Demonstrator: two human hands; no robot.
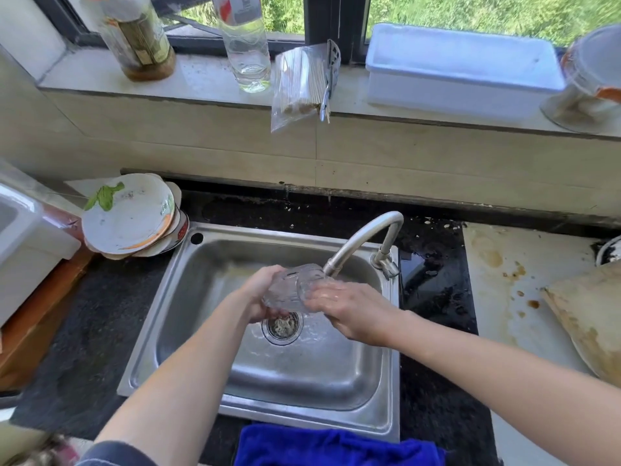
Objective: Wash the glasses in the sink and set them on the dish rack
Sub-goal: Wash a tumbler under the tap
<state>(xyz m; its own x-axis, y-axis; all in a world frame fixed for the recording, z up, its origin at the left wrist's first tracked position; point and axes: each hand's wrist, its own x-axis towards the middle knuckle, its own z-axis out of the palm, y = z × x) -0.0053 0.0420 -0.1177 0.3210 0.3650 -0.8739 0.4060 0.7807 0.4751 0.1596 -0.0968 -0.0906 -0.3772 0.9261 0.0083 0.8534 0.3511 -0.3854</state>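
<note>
A clear ribbed glass (290, 286) lies on its side above the steel sink (201, 274), just under the spout of the curved faucet (361, 242). My left hand (260, 290) grips the glass round its base end. My right hand (349, 309) is at the mouth end, with its fingers in or against the rim; water blurs them. Below the glass is the drain strainer (281, 326), holding food scraps.
Dirty plates (129, 218) are stacked at the sink's back left corner. A white bin (23, 237) stands on the left. A blue cloth (336, 447) hangs at the front edge. A stained cutting board (591, 317) lies to the right. Bottles (245, 42) and a white tray (460, 68) sit on the windowsill.
</note>
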